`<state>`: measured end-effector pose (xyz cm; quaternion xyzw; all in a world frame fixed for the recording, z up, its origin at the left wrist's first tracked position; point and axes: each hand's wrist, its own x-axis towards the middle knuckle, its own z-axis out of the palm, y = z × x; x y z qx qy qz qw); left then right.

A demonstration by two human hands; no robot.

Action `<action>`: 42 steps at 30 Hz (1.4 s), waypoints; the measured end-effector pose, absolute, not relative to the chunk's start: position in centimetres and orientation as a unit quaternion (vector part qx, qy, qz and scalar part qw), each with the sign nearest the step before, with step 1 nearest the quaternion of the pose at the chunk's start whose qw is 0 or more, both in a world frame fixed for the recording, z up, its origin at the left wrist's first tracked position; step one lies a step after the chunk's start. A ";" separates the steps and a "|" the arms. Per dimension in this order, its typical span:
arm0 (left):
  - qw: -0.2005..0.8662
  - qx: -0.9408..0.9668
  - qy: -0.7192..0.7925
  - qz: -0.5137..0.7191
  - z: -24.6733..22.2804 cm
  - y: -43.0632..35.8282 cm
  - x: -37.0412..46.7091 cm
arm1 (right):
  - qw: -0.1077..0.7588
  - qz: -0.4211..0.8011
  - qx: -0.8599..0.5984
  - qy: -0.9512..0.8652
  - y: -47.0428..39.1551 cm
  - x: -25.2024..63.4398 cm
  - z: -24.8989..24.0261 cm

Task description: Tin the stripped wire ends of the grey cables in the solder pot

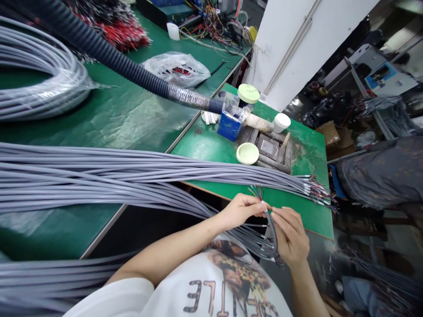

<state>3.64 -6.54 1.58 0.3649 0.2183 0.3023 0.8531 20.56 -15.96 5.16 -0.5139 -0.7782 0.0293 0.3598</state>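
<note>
At the near edge of the bench [317, 220], the left hand [241, 210] pinches the gray cable [272, 229] below its colored wires [257, 191], leaving them fanned free; I cannot tell the grip of the right hand [292, 237].

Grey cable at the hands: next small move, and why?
Probably spread the coloured wires a little further apart with the right hand. They fan out at the tips but crowd together at their base; the left hand appears to pinch the end of the grey cable just there, and the right fingertips are close beside it.
</note>
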 end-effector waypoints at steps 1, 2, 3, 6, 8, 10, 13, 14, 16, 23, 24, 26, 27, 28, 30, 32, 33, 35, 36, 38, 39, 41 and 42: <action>0.856 0.356 0.224 0.300 1.6 -6.6 3.7 | 0.367 0.043 -0.535 -0.760 -16.0 20.3 5.1; 0.858 0.350 0.229 0.298 1.7 -6.6 3.8 | 0.367 0.058 -0.557 -0.742 -16.0 20.0 5.1; 0.859 0.345 0.233 0.297 1.8 -6.7 3.9 | 0.359 0.077 -0.580 -0.727 -16.0 19.7 5.1; 0.859 0.341 0.238 0.298 2.0 -6.7 4.0 | 0.319 0.139 -0.638 -0.687 -16.1 19.2 4.9; 0.858 0.341 0.241 0.300 2.1 -6.7 4.0 | 0.304 0.188 -0.663 -0.658 -16.2 19.0 4.8; 0.858 0.337 0.246 0.301 2.1 -6.7 4.0 | 0.300 0.239 -0.676 -0.629 -16.2 19.0 4.7; 0.858 0.328 0.259 0.299 2.2 -6.6 4.0 | 0.313 0.318 -0.674 -0.589 -16.1 19.0 4.7; 0.858 0.326 0.262 0.298 2.2 -6.6 4.1 | 0.321 0.341 -0.669 -0.577 -16.1 19.0 4.6; 0.858 0.326 0.266 0.295 2.2 -6.6 4.1 | 0.334 0.380 -0.662 -0.553 -16.0 19.0 4.4; 0.849 0.336 0.274 0.302 1.7 -6.6 4.0 | 0.362 0.450 -0.639 -0.508 -15.9 19.1 3.9; 0.848 0.336 0.274 0.303 1.6 -6.6 4.0 | 0.364 0.454 -0.637 -0.506 -15.9 19.1 3.9; 0.847 0.335 0.277 0.305 1.6 -6.6 4.0 | 0.368 0.457 -0.636 -0.500 -15.8 19.0 3.9; 0.847 0.335 0.277 0.306 1.6 -6.6 4.0 | 0.371 0.459 -0.636 -0.497 -15.8 18.9 3.8; 0.847 0.335 0.276 0.308 1.6 -6.6 4.0 | 0.374 0.460 -0.636 -0.494 -15.8 18.9 3.8; 0.848 0.332 0.272 0.311 1.8 -6.6 4.0 | 0.380 0.463 -0.634 -0.489 -15.8 18.7 3.8; 0.849 0.328 0.268 0.316 1.9 -6.6 4.0 | 0.385 0.463 -0.635 -0.484 -15.7 18.5 3.8; 0.848 0.327 0.268 0.319 2.0 -6.5 4.0 | 0.387 0.463 -0.635 -0.482 -15.6 18.4 3.8; 0.845 0.338 0.267 0.318 2.1 -6.4 3.9 | 0.394 0.457 -0.640 -0.475 -15.5 18.1 3.9; 0.842 0.349 0.266 0.313 2.1 -6.4 3.8 | 0.397 0.449 -0.646 -0.473 -15.5 17.9 4.0; 0.828 0.374 0.274 0.315 2.0 -6.3 3.6 | 0.404 0.419 -0.665 -0.469 -15.4 17.6 4.1; 0.812 0.383 0.287 0.334 2.0 -6.3 3.4 | 0.404 0.397 -0.678 -0.469 -15.4 17.5 4.2; 0.764 0.393 0.317 0.401 1.9 -6.4 3.1 | 0.400 0.352 -0.703 -0.472 -15.5 17.3 4.2; 0.737 0.397 0.330 0.437 2.0 -6.4 3.0 | 0.394 0.333 -0.713 -0.476 -15.5 17.2 4.2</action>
